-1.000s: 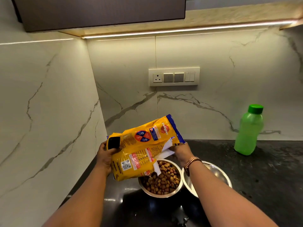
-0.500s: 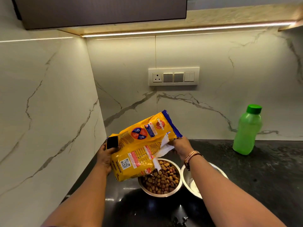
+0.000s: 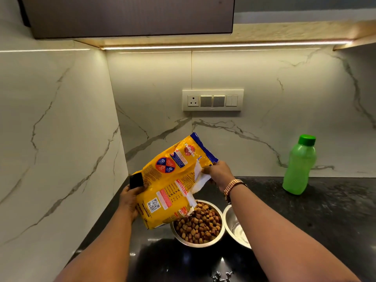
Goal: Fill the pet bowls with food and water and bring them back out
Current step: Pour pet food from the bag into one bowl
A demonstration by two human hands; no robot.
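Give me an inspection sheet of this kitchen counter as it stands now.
Surface: black counter, glossy.
Job's things: yellow food bag tilted over kibble bowl, which is full; second steel bowl beside it shows no kibble; green bottle capped, upright.
Clutter: small metal object at near edge, unclear.
Hands: left hand and right hand grip the bag.
Cables: nothing seen.
Surroundings: marble walls, switch panel, cabinet overhead.

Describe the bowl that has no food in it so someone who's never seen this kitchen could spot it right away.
On the black countertop below the wall switch panel, two steel bowls sit side by side. The empty bowl is the right one, partly hidden under the right forearm. Its neighbour, the kibble bowl, is heaped with brown pieces, while this one shows a bare shiny inside.
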